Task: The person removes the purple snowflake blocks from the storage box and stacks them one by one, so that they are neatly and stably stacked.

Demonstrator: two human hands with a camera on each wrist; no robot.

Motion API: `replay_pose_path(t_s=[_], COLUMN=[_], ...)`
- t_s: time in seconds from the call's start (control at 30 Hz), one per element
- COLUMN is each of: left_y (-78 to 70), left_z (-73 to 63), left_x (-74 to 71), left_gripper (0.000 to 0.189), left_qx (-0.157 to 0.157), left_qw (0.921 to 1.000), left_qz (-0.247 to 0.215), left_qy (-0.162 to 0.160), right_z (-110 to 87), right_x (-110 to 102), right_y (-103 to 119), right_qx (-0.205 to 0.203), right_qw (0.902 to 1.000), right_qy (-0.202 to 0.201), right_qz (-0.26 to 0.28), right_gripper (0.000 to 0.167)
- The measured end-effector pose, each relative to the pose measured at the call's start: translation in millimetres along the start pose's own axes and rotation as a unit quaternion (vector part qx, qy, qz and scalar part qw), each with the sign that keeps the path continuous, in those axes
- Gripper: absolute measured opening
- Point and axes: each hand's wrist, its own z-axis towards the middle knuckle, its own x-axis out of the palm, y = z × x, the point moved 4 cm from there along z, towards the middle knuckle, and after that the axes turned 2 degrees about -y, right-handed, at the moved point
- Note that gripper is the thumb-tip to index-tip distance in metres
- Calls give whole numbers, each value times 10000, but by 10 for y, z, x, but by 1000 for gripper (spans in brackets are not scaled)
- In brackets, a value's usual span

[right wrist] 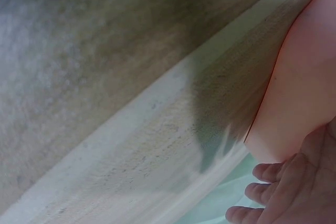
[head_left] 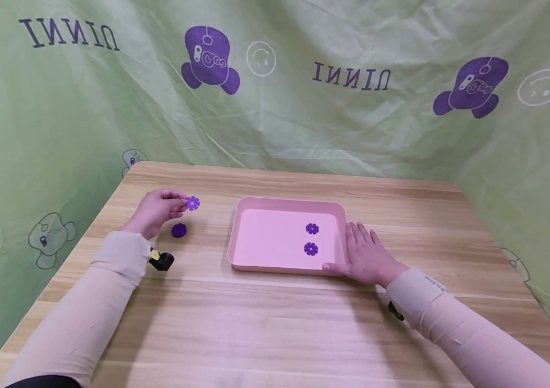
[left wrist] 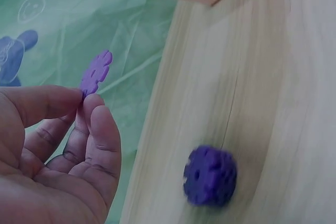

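Observation:
Between thumb and fingers my left hand (head_left: 157, 209) pinches a purple notched disc (head_left: 192, 203), raised above the table at the left. In the left wrist view the disc (left wrist: 96, 73) tilts up from the fingertips. Just below that hand a stack of purple discs (head_left: 179, 230) stands on the table. My right hand (head_left: 366, 255) lies against the right side of a pink tray (head_left: 275, 269), fingers straight and thumb over the near rim. Inside the tray, toward its right side, lie two purple discs, a far one (head_left: 312, 228) and a near one (head_left: 311, 249).
The wooden table (head_left: 275, 318) runs back to a green printed curtain (head_left: 275, 129) that hangs behind and at both sides. A black wrist device (head_left: 162, 262) sits by the left sleeve, and another (head_left: 395, 311) under the right sleeve.

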Motion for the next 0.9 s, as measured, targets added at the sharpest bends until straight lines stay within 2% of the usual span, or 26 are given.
replay_pose_path(t_s=[0.17, 0.43, 0.67, 0.9], left_y=[66, 235, 331, 373], left_z=[-29, -71, -71, -88], left_x=[-148, -273, -306, -306], left_gripper=[26, 31, 30, 30], left_qx=[-8, -71, -54, -237], left_qw=[10000, 9992, 9989, 9983], left_qz=[29, 374, 434, 427], left_qy=[-32, 151, 164, 318], right_z=[6, -3, 8, 12], right_x=[2, -1, 5, 20], right_y=[2, 4, -17, -19], right_qx=[-9, -21, -29, -6], right_qw=[10000, 10000, 10000, 10000], right_qy=[4, 15, 12, 38], right_qz=[3, 75, 55, 78], right_gripper=[119, 120, 120, 121])
